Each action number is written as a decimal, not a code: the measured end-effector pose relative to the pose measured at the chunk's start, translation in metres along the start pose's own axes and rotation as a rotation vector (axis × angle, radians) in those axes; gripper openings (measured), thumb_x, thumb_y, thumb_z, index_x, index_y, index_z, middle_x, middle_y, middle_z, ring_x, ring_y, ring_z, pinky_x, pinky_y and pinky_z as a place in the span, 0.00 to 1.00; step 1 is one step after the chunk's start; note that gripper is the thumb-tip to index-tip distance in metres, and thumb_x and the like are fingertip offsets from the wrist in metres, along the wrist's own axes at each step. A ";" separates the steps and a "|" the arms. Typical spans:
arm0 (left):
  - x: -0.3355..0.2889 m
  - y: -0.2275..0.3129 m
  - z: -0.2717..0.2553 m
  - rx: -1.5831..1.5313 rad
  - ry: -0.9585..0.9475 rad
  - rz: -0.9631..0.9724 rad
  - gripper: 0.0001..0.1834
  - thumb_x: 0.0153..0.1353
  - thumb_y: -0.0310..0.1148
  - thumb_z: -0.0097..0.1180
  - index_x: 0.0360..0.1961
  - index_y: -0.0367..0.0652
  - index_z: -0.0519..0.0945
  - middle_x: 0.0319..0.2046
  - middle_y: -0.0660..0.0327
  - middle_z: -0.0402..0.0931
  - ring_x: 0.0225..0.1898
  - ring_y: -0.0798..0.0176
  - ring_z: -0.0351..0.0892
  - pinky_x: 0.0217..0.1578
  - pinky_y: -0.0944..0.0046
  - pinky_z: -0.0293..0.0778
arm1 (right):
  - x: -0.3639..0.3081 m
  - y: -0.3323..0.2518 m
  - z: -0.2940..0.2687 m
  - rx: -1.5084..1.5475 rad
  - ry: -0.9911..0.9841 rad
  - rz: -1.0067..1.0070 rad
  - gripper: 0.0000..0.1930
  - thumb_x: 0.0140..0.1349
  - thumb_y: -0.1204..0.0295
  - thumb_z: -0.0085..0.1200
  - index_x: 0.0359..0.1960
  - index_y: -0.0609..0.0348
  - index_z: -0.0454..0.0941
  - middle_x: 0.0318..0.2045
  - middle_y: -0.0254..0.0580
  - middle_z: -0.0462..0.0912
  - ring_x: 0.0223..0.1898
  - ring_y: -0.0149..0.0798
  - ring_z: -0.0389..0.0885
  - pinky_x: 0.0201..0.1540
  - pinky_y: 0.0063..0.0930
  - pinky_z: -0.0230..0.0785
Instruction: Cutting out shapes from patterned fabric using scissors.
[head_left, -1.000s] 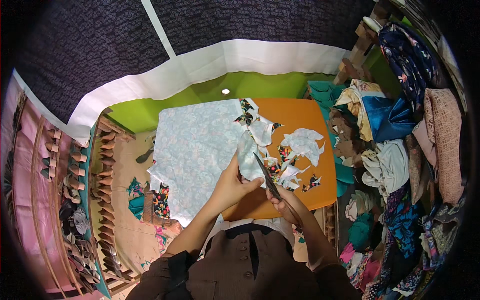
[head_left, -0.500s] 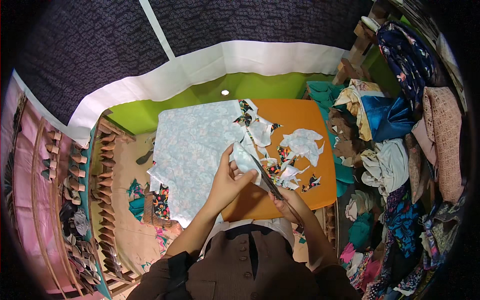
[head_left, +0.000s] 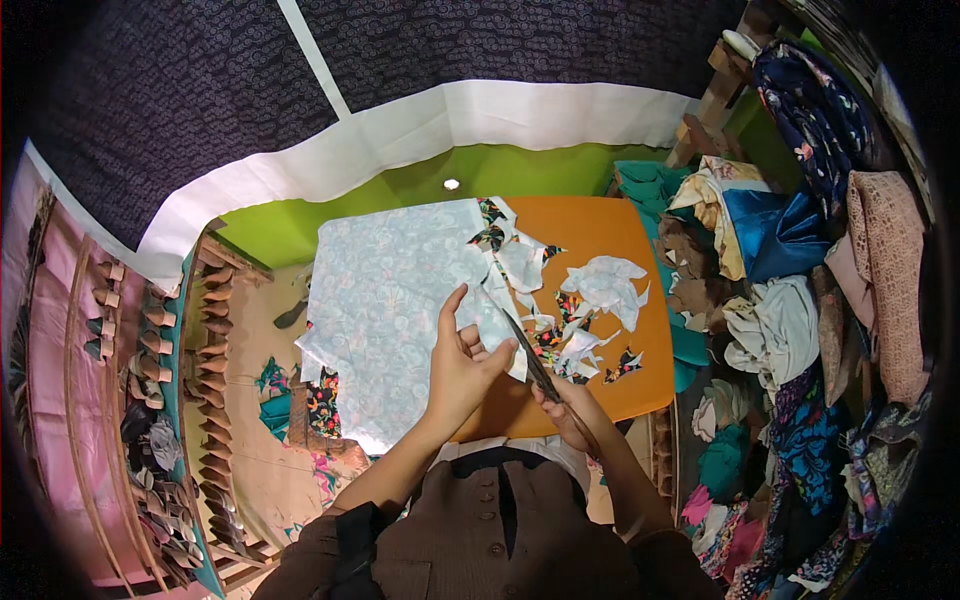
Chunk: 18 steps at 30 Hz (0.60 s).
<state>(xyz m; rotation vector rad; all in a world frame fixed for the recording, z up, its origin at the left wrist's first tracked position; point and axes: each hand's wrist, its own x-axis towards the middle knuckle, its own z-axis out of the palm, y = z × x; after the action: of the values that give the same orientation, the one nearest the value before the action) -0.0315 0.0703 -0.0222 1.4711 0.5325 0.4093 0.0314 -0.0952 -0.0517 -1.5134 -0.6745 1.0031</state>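
Observation:
A pair of dark scissors (head_left: 539,372) is gripped in my right hand (head_left: 568,412), its blades pointing up and to the left, looking nearly closed. My left hand (head_left: 462,368) is open above the fabric, index finger stretched out and thumb apart, with nothing visibly held. Under it a large pale floral fabric (head_left: 385,290), wrong side up, covers the left of the orange table (head_left: 600,222). Cut scraps lie right of the scissors: a pale crumpled scrap (head_left: 605,288) and smaller pieces with a dark floral side (head_left: 625,366).
Heaped cloths crowd the right side, among them a blue satin cloth (head_left: 775,235) and a white cloth (head_left: 775,330). At the left stand racks with rows of wooden shoe lasts (head_left: 212,370). A dark patterned curtain (head_left: 520,45) with a white border hangs beyond the table.
The pale fabric flap that my left hand held up beside the blades has dropped from its fingers, which have spread. My right hand, with the scissors, has shifted slightly.

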 end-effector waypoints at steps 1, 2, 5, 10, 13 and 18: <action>0.000 -0.001 -0.002 0.001 0.000 0.000 0.40 0.47 0.19 0.55 0.59 0.41 0.46 0.20 0.62 0.73 0.19 0.75 0.71 0.21 0.78 0.65 | 0.000 0.006 -0.001 -0.022 0.012 -0.004 0.33 0.48 0.38 0.42 0.33 0.60 0.66 0.24 0.30 0.64 0.25 0.24 0.61 0.27 0.16 0.55; 0.000 -0.001 -0.004 0.059 -0.005 -0.021 0.40 0.47 0.19 0.55 0.59 0.41 0.46 0.21 0.62 0.73 0.20 0.75 0.71 0.21 0.78 0.66 | 0.000 0.010 -0.002 -0.044 0.024 -0.008 0.26 0.53 0.43 0.43 0.29 0.59 0.66 0.23 0.35 0.66 0.26 0.31 0.65 0.31 0.23 0.60; 0.003 -0.004 -0.005 0.103 -0.023 -0.042 0.41 0.47 0.19 0.55 0.58 0.40 0.46 0.21 0.61 0.73 0.19 0.75 0.70 0.20 0.78 0.65 | 0.001 0.015 0.000 -0.048 0.038 -0.091 0.24 0.54 0.46 0.45 0.29 0.59 0.66 0.23 0.37 0.65 0.27 0.33 0.65 0.32 0.24 0.60; 0.003 -0.007 -0.002 0.084 -0.071 -0.005 0.42 0.46 0.19 0.56 0.58 0.40 0.45 0.20 0.60 0.74 0.18 0.76 0.69 0.19 0.78 0.64 | 0.004 0.019 -0.003 -0.054 0.038 -0.124 0.24 0.54 0.47 0.45 0.30 0.59 0.66 0.23 0.40 0.66 0.30 0.35 0.66 0.34 0.26 0.61; 0.002 -0.001 -0.005 0.150 -0.056 -0.036 0.42 0.45 0.20 0.57 0.58 0.40 0.45 0.19 0.61 0.73 0.17 0.76 0.68 0.18 0.78 0.62 | 0.002 0.011 -0.006 -0.131 -0.001 -0.074 0.25 0.54 0.46 0.44 0.31 0.59 0.67 0.23 0.41 0.67 0.30 0.36 0.67 0.34 0.26 0.62; 0.001 0.001 -0.008 0.291 -0.074 -0.057 0.45 0.43 0.24 0.60 0.58 0.38 0.44 0.15 0.62 0.71 0.15 0.75 0.67 0.16 0.77 0.59 | 0.001 0.013 -0.009 -0.159 -0.045 -0.024 0.25 0.53 0.46 0.45 0.32 0.59 0.68 0.21 0.40 0.67 0.27 0.36 0.67 0.33 0.25 0.62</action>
<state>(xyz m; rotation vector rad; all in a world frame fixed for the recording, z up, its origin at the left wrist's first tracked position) -0.0352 0.0777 -0.0218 1.7384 0.5918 0.2376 0.0389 -0.1010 -0.0644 -1.6204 -0.8184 0.9867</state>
